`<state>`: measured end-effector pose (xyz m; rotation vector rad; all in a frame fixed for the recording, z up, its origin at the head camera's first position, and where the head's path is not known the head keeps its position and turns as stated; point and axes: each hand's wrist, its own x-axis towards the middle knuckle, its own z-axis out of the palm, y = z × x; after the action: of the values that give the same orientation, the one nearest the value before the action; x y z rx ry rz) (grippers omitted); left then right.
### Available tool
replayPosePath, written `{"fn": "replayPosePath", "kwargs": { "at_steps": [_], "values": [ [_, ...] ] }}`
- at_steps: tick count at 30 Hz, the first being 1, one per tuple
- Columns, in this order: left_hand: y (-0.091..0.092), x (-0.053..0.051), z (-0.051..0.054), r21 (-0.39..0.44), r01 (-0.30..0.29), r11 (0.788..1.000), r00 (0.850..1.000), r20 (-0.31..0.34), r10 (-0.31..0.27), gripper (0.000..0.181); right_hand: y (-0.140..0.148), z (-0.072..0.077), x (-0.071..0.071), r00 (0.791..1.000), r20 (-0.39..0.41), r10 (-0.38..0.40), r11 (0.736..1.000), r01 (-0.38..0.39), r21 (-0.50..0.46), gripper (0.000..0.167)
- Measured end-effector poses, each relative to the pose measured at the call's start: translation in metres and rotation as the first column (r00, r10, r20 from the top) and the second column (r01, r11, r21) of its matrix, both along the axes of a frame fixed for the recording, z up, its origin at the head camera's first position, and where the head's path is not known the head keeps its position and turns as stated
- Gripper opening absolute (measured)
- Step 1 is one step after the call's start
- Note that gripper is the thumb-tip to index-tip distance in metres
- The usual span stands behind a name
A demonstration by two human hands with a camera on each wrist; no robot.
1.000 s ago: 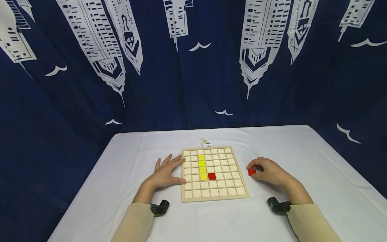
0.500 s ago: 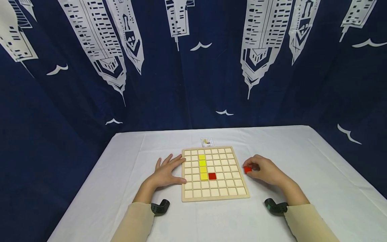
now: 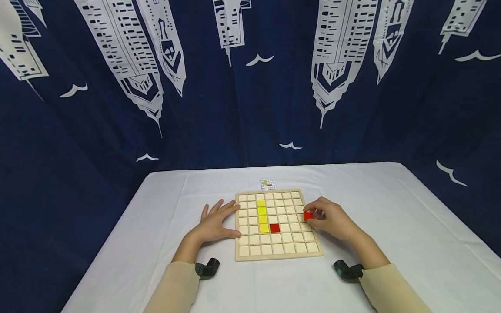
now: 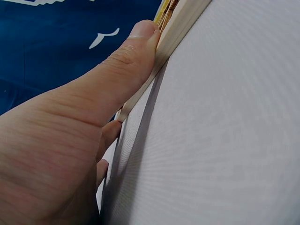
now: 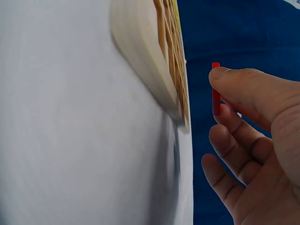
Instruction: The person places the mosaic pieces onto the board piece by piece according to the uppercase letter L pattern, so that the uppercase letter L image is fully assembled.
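Note:
A square wooden grid board (image 3: 278,257) lies on the table, with a column of several yellow tiles (image 3: 262,211) set in its cells. One red tile (image 3: 275,228) sits in the cell right of the lowest yellow one. My left hand (image 3: 213,224) rests at the board's left edge, fingers spread, thumb and fingertips touching the rim. Between thumb and forefinger, my right hand (image 3: 332,219) pinches a second red tile (image 3: 308,216) over the board's right side. The right wrist view shows this thin red tile (image 5: 216,89) held edge-on, apart from the board (image 5: 145,56).
Behind the board lies a small card (image 3: 268,184) printed with a grid and coloured cells. A white cloth covers the table (image 3: 364,187). A dark blue curtain (image 3: 242,108) with white building shapes hangs behind it.
My right hand has carried the red tile leftward, from the table beside the board to above its right edge. The left hand has stayed in place.

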<state>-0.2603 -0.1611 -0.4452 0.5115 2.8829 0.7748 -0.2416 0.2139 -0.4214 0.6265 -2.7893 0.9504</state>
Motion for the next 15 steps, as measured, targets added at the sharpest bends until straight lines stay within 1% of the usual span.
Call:
{"fn": "replayPosePath", "kwargs": {
  "at_steps": [9,15],
  "values": [
    [0.000,0.001,-0.001,-0.008,-0.004,1.000,1.000,0.000,0.004,0.092,-0.022,-0.001,0.004,0.993,0.084,0.080,0.996,-0.077,-0.040,0.027],
    [0.000,0.001,0.000,-0.002,0.002,1.000,1.000,0.005,-0.002,0.092,-0.033,-0.003,0.007,0.985,0.100,0.141,0.988,-0.133,-0.080,0.026]
  ]
}}
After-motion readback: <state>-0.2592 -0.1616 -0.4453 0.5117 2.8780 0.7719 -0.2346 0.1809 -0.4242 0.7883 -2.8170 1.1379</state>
